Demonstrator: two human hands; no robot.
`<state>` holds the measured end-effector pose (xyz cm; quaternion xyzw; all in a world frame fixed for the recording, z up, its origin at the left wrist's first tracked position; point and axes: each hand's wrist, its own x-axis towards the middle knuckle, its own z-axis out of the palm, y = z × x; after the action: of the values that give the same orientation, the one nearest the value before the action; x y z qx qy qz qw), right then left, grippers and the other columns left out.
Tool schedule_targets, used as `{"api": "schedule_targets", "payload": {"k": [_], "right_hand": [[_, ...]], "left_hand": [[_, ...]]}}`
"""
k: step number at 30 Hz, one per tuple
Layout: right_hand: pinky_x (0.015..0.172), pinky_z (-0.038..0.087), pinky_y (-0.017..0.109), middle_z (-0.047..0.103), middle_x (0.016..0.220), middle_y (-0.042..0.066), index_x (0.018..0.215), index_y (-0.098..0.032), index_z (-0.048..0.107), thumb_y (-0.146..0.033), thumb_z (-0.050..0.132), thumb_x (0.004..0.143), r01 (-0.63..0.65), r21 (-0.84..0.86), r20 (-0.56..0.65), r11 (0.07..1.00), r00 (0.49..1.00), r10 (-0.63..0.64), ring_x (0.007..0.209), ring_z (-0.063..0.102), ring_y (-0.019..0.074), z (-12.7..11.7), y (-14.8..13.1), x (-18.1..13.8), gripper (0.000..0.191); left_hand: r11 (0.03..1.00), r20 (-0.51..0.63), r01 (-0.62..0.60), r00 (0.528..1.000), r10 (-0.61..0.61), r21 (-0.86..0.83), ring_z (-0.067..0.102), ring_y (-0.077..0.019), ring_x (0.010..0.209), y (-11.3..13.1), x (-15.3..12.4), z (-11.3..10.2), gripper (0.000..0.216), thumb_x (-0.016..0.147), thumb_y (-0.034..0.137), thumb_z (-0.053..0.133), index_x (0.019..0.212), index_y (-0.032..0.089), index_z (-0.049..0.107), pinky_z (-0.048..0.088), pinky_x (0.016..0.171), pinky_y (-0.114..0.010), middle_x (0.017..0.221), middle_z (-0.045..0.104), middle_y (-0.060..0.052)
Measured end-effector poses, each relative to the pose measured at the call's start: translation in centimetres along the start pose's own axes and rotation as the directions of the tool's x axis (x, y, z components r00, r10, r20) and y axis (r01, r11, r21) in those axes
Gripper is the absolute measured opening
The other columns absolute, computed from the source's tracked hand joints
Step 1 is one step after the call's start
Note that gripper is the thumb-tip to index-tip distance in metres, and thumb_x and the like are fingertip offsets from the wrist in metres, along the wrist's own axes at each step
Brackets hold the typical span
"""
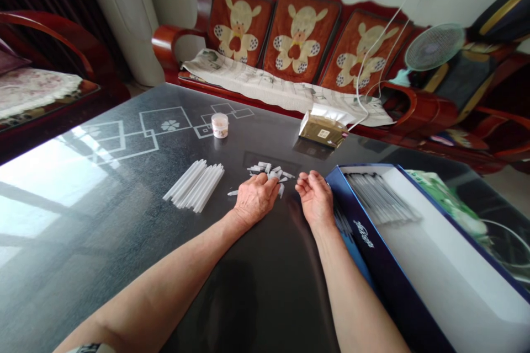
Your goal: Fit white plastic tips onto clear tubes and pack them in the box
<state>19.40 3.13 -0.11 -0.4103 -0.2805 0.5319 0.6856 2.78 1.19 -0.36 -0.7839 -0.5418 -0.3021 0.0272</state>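
Note:
My left hand (255, 198) rests on the dark glass table (124, 265), fingers curled round a thin stick-like piece that pokes out on both sides. Just beyond it lies a scatter of several small white caps (265, 167). My right hand (314, 194) lies palm up beside it, fingers curled in a pinch on something too small to name. A bundle of several translucent white tubes (195, 185) lies to the left of my left hand.
A blue box (385, 270) with a white inside holds more thin tubes at the right. A small white jar (220, 125) and a tissue pack (323, 128) stand farther back. A red wooden sofa with cushions and a fan lie beyond the table.

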Motion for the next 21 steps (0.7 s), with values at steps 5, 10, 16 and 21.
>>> {"api": "schedule_targets", "payload": {"k": [5, 10, 16, 21], "right_hand": [[0.062, 0.055, 0.022, 0.073, 0.082, 0.001, 0.085, -0.020, 0.060, -0.033, 0.078, 0.066, 0.016, -0.073, 0.009, 0.997, 1.000, -0.015, 0.069, 0.067, 0.0109, 0.4, 0.7, -0.4, 0.030], [0.059, 0.051, 0.021, 0.067, 0.076, -0.002, 0.087, -0.019, 0.065, -0.040, 0.074, 0.072, 0.175, -0.367, 0.101, 0.913, 0.984, -0.148, 0.068, 0.062, 0.0111, 0.8, 1.6, -1.2, 0.027], [0.066, 0.050, 0.025, 0.066, 0.079, 0.000, 0.086, -0.019, 0.067, -0.039, 0.065, 0.080, 0.369, -0.597, 0.269, 0.713, 0.929, -0.255, 0.070, 0.060, 0.0132, 1.2, 1.5, -1.8, 0.022], [0.075, 0.051, 0.027, 0.067, 0.090, 0.004, 0.092, -0.020, 0.070, -0.032, 0.058, 0.086, 0.523, -0.627, 0.449, 0.576, 0.848, -0.282, 0.080, 0.064, 0.0157, 1.2, 1.2, -2.0, 0.019]], "left_hand": [[0.994, -0.017, -0.104, 0.994, 0.104, 0.019, 0.057, -0.0195, 0.083, -0.2, 0.2, -0.1, 0.036, 0.097, 0.023, 0.037, 0.126, 0.020, 0.058, 0.045, 0.075, -0.030, 0.089, 0.063, -0.008], [0.993, -0.009, -0.112, 0.994, 0.112, 0.021, 0.056, -0.0211, 0.083, -0.6, 0.3, 0.0, 0.037, 0.096, 0.020, 0.036, 0.127, 0.020, 0.057, 0.043, 0.078, -0.033, 0.087, 0.064, -0.008], [0.994, -0.037, -0.109, 0.993, 0.109, 0.014, 0.057, -0.0212, 0.082, -0.6, 0.2, 0.1, 0.038, 0.097, 0.020, 0.034, 0.128, 0.018, 0.056, 0.042, 0.079, -0.033, 0.082, 0.064, -0.007], [0.992, -0.077, -0.126, 0.989, 0.126, -0.002, 0.057, -0.0208, 0.081, -0.8, 0.2, 0.2, 0.034, 0.096, 0.020, 0.038, 0.124, 0.017, 0.058, 0.042, 0.079, -0.032, 0.083, 0.065, -0.006]]}}
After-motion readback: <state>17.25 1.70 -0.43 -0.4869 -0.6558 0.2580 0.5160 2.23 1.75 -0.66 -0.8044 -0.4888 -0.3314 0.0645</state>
